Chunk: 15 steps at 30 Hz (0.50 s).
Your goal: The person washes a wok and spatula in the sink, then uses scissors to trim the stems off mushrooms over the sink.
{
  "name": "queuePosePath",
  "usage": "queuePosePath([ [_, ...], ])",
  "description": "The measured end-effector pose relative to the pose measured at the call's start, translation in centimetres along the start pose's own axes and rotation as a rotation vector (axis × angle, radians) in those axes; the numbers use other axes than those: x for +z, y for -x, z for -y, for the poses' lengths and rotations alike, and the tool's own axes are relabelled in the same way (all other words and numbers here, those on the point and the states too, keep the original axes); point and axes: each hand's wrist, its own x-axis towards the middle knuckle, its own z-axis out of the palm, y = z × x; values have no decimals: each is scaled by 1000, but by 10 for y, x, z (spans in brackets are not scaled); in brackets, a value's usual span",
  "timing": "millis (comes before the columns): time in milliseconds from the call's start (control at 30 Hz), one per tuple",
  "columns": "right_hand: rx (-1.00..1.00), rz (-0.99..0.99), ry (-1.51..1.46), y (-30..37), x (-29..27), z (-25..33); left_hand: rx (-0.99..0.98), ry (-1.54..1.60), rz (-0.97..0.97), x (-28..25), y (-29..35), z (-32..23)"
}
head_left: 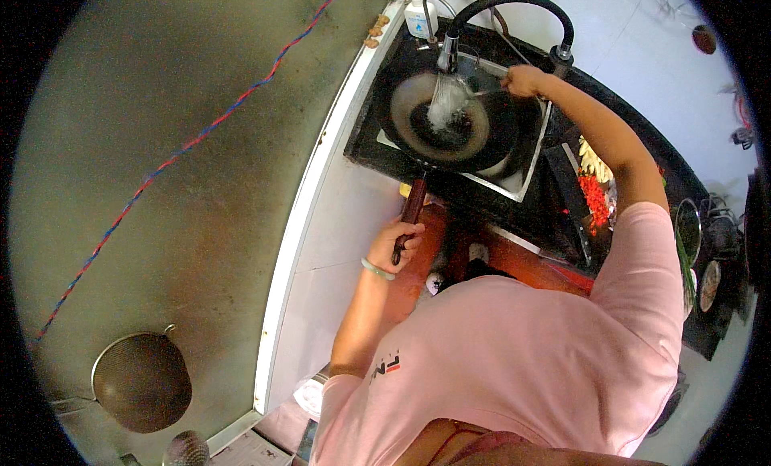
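A dark wok (491, 136) rests over the metal sink (526, 177), its long brown handle (414, 199) pointing toward me. My left hand (395, 243), with a pale bangle at the wrist, is wrapped round that handle. A pull-down faucet (448, 55) pours a spray of water (446, 108) into the wok. At the wok's far right side, my right hand (524, 81) is closed. Something thin and greyish seems to run from its fingers toward the water, but I cannot make out what it is.
A white pump bottle (420, 14) stands behind the sink on the black counter (371, 132). To the right lie chopped red pieces (594, 199) and pale yellow pieces (593, 159). A mesh strainer (143, 382) hangs at lower left by a frosted panel (193, 225) with a red-blue cord (213, 131).
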Motion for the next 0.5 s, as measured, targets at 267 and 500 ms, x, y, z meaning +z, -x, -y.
queuePosePath([
  [267, -434, -247, 311, 34, -65, 88, -8, 27, 80, -12, -1, 2],
  [500, -417, 60, 280, 130, -84, 86, -4, 63, 13, -5, 0, 3],
])
